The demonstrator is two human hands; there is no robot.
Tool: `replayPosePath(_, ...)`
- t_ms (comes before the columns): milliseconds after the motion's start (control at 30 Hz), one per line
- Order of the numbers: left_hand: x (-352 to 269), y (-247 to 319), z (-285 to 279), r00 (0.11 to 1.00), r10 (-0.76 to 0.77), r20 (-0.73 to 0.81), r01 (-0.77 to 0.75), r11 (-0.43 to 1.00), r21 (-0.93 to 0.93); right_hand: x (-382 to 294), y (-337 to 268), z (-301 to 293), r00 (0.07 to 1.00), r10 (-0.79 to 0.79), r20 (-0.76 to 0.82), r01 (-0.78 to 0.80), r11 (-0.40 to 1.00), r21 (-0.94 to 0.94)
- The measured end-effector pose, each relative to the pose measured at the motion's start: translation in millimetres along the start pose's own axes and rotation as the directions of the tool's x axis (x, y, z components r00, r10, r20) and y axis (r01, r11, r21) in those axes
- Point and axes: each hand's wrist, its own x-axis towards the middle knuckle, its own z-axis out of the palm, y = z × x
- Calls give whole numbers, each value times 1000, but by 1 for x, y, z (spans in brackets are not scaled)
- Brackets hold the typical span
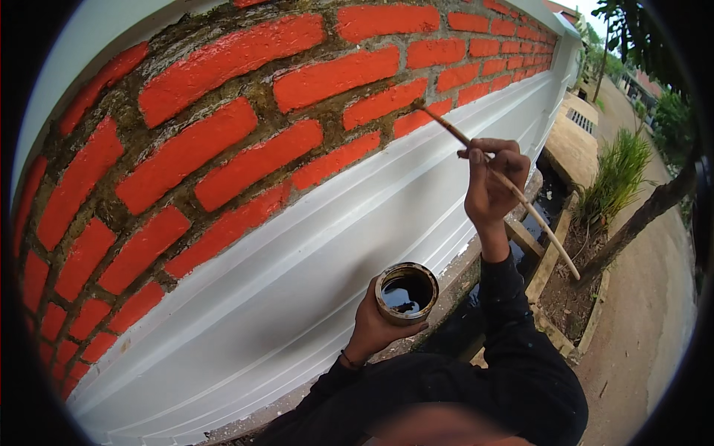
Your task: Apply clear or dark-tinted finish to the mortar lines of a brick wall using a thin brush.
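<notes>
My right hand (pixel 493 178) grips a long thin paintbrush (pixel 519 198) by its pale wooden handle. The dark bristle tip touches the mortar joint at the end of an orange-red painted brick (pixel 385 104). Lower down, my left hand (pixel 371 326) holds an open metal can (pixel 407 320) from the side and below. Dark, glossy liquid (pixel 399 298) lies inside it and reflects the sky. Brown-black colour covers the joints (pixel 262 97) on the left part of the brick wall, while the joints farther right look grey.
White moulded panelling (pixel 312 267) runs below the bricks. At its foot lie a narrow concrete ledge (pixel 454 262) and a drainage ditch with dark water (pixel 538 223). A slanting tree trunk (pixel 641 223) and a grassy plant (pixel 613 175) stand in a bordered bed beside a paved road (pixel 641 334).
</notes>
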Motion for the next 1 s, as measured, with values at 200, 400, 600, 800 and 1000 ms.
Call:
replayPosePath(200, 3, -2, 1, 1000, 20, 14, -21, 1000, 15, -5, -10, 9, 997, -31, 65, 29, 999, 23)
replayPosePath(400, 3, 0, 3, 1000, 18, 8, -18, 999, 38, 7, 11, -11, 998, 31, -46, -30, 999, 24)
replayPosePath(600, 4, -3, 1, 1000, -6, 9, 5, 1000, 24, 6, 23, -8, 992, 93, -83, -87, 994, 67)
replayPosePath(800, 7, -7, 2, 1000, -2, 4, 2, 999, -35, 5, 20, 0, 990, 111, -82, -106, 992, 61)
replayPosePath(1000, 9, -4, 3, 1000, -15, 20, 15, 1000, -8, 16, 22, 0, 982, 52, -183, -41, 997, 64)
